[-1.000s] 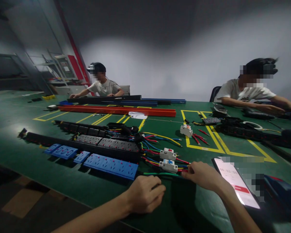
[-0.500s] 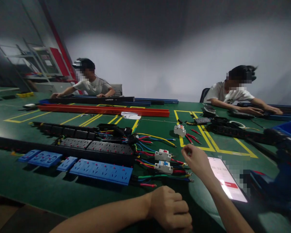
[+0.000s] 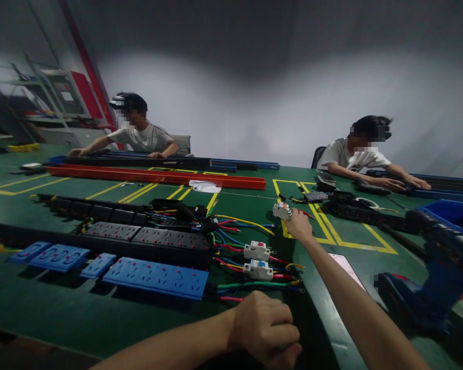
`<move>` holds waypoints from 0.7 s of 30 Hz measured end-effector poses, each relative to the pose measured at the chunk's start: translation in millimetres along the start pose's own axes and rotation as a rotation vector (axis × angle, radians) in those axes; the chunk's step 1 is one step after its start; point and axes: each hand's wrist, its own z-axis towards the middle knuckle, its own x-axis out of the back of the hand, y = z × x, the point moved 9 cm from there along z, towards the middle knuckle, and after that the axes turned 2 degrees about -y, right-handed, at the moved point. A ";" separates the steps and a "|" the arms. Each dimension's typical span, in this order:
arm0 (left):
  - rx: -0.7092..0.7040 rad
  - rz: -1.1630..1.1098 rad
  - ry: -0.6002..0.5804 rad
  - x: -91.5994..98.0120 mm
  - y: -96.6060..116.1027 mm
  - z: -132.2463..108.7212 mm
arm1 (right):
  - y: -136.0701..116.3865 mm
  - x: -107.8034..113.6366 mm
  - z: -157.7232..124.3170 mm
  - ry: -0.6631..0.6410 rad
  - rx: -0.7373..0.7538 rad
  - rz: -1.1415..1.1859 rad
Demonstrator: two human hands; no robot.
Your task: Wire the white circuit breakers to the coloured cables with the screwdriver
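My left hand [image 3: 266,329] rests as a closed fist at the near table edge, just in front of loose green and red wires [image 3: 254,283]; nothing shows in it. My right arm stretches forward and my right hand [image 3: 300,226] reaches a small white breaker [image 3: 282,210] with red wires on the yellow floor-tape outline. The back of the hand faces me and hides the fingers. Two more white breakers [image 3: 256,251] [image 3: 258,269] lie between my hands, wired to a black power strip [image 3: 154,239].
Blue socket panels [image 3: 156,277] lie left of the wires. A phone [image 3: 345,267] lies under my right forearm, a blue power tool [image 3: 428,303] and a blue bin [image 3: 453,210] to the right. A long red rail [image 3: 158,176] crosses the green table [image 3: 61,303]. Two seated people [image 3: 142,136] [image 3: 355,154] work opposite.
My right hand left the wires by the near breakers and reached forward to the far breaker. My left hand let go of the green wire and drew back to the table edge as a fist.
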 end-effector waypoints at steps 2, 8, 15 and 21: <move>0.005 0.008 0.002 3.4 -1.1 1.6 | 3.3 -6.5 5.1 -0.017 -0.020 -0.011; 0.030 -0.021 0.029 10.5 -3.5 4.2 | 9.6 -11.3 12.5 0.011 -0.041 -0.006; 0.066 -0.054 0.008 14.1 -5.0 7.1 | 10.5 -6.2 7.1 0.031 -0.059 0.117; 0.091 -0.068 -0.037 20.0 -7.7 5.8 | 15.3 29.6 -7.2 0.169 0.016 0.355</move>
